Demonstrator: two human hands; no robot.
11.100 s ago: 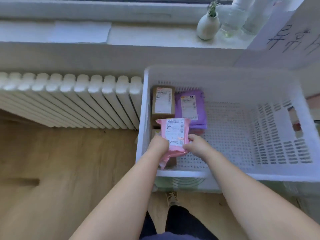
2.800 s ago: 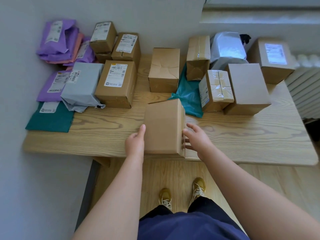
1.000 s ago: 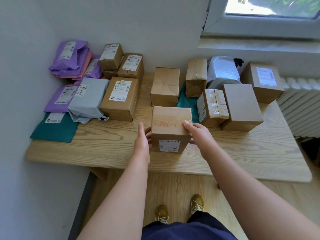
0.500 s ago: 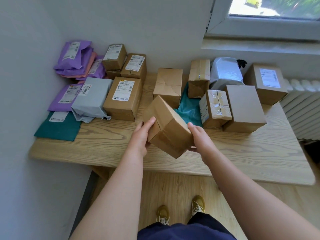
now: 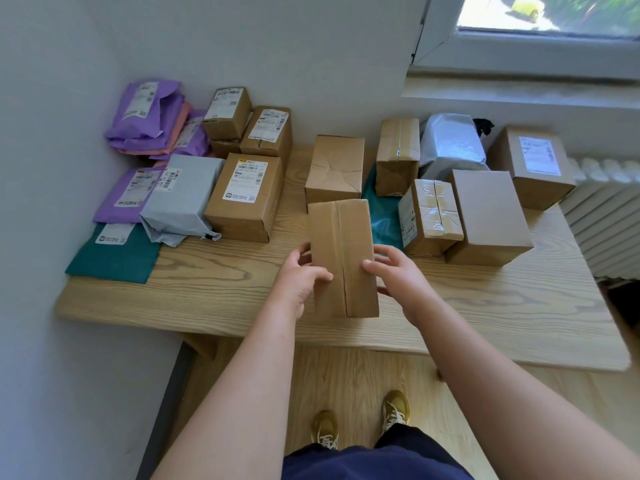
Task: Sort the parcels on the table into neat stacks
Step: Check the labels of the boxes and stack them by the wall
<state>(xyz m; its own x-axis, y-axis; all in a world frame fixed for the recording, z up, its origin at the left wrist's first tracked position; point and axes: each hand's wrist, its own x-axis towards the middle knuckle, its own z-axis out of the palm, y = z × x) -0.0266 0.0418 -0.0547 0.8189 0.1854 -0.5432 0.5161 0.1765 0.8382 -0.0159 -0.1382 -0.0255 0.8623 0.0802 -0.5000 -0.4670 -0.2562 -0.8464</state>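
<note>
Head view shows left hand (image 5: 300,279) and right hand (image 5: 398,275), each grip clamped on a taped cardboard box (image 5: 341,256) above the tabletop (image 5: 502,306) front. It looks stiff and light; opposite side faces suit holding.

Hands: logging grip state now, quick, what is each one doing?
Left hand: closed on the taped cardboard box, gripping its left side.
Right hand: closed on the same box, gripping its right side.

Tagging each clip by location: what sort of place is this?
Probably a home room or small office used for parcel sorting: a light wooden table in a wall corner, a white ribbed radiator, and a window above.
</note>
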